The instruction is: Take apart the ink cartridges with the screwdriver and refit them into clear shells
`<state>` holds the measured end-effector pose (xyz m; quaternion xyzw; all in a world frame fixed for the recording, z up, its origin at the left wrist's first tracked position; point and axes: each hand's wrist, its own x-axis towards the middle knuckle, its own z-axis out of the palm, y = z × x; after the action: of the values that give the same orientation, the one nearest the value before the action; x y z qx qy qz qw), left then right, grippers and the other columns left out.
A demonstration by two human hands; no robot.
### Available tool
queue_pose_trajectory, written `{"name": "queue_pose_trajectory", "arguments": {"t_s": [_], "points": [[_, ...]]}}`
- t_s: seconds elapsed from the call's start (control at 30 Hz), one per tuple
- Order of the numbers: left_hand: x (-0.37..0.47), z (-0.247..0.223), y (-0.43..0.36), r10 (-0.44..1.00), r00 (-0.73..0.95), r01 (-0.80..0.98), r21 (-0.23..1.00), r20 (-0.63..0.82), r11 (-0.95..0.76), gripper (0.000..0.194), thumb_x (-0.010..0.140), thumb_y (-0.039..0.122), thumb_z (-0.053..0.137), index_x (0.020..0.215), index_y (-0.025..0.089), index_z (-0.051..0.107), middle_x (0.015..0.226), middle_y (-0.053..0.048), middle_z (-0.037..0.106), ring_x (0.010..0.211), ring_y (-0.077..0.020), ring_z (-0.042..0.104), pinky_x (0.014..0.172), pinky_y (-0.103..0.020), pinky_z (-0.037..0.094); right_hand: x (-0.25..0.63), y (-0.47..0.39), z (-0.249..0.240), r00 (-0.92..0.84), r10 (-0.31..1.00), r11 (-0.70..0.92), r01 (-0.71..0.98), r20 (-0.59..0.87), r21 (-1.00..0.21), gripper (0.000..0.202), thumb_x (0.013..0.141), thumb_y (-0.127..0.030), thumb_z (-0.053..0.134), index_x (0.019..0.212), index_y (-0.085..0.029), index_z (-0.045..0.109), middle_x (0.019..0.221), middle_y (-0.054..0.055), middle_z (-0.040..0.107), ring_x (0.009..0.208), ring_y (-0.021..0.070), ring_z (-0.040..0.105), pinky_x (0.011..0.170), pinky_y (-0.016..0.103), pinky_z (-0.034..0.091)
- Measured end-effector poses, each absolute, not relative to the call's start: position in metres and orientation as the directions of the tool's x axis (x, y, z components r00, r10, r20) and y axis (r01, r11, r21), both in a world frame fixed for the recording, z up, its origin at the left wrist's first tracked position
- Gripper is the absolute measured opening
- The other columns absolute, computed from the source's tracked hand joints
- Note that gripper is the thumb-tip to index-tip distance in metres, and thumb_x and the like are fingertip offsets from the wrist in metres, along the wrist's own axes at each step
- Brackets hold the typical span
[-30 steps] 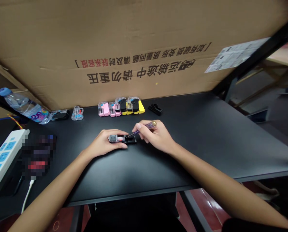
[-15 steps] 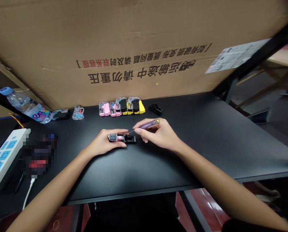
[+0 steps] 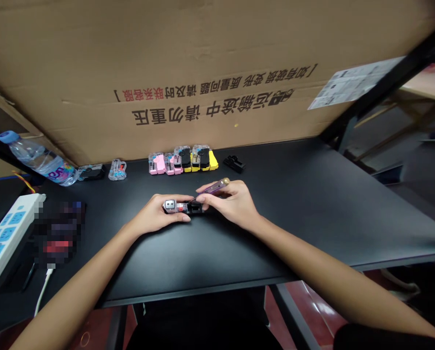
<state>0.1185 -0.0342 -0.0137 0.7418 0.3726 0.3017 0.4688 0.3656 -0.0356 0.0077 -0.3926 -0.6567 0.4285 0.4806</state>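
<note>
Between its thumb and fingers, my left hand (image 3: 159, 214) grips a small clear-and-black device (image 3: 171, 205) on the black table. The device has a silvery end with two dark dots at the left, a red bit in the middle and a black part with a slot at the right. My right hand (image 3: 235, 200) pinches a screwdriver (image 3: 216, 186) with a purplish handle and a gold cap. Its thin shaft slants down left to the device's black part; the tip is too small to make out. The right fingers partly hide the device's right end.
Pink, black and yellow clear-cased devices (image 3: 184, 159) stand along the back of the table (image 3: 210, 262), with a black piece (image 3: 234, 164) to their right. A bottle (image 3: 38, 158), power strip (image 3: 11, 233), pixelated object (image 3: 60, 233) and cable lie left. Cardboard (image 3: 188, 58) rises behind.
My right hand and the screwdriver have moved left and closer to the device, now covering its right end. My left hand has stayed in place; the device's silvery end looks slightly tilted.
</note>
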Motion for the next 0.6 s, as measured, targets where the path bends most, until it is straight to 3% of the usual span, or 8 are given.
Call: {"name": "queue_pose_trajectory", "arguments": {"t_s": [0.13,0.3,0.6], "points": [[0.1174,-0.0162,-0.0326,0.869,0.471,0.312,0.894,0.15,-0.323,0.048,0.087,0.043,0.087,0.13,0.022,0.079,0.128,-0.009,0.081,0.109,-0.0253,0.079,0.1,-0.035,0.061,0.368,-0.0347,0.009,-0.235,0.919,0.34,0.068,0.316,-0.938,0.032,0.098,-0.049,0.074,0.09,-0.019,0.075,0.074,0.003,0.073,0.063,0.0168,0.069,0.066,0.032,0.06],[0.1167,-0.0162,-0.0307,0.868,0.449,0.342,0.858,0.21,-0.384,0.046,0.09,0.039,0.085,0.132,0.023,0.076,0.13,-0.008,0.08,0.118,-0.0263,0.077,0.108,-0.038,0.058,0.3708,-0.0334,0.0113,-0.392,0.831,0.486,0.165,0.395,-0.858,0.028,0.107,-0.045,0.061,0.099,-0.02,0.072,0.087,0.004,0.071,0.078,0.0182,0.068,0.076,0.032,0.055],[0.1182,-0.017,-0.0306,0.843,0.466,0.339,0.827,0.267,-0.449,0.043,0.092,0.034,0.084,0.132,0.024,0.076,0.13,-0.007,0.08,0.117,-0.0251,0.078,0.107,-0.037,0.058,0.3703,-0.0343,0.0072,-0.463,0.769,0.587,0.241,0.44,-0.773,0.016,0.107,-0.031,0.059,0.103,-0.02,0.07,0.094,0.004,0.074,0.083,0.0181,0.069,0.08,0.032,0.053]]}}
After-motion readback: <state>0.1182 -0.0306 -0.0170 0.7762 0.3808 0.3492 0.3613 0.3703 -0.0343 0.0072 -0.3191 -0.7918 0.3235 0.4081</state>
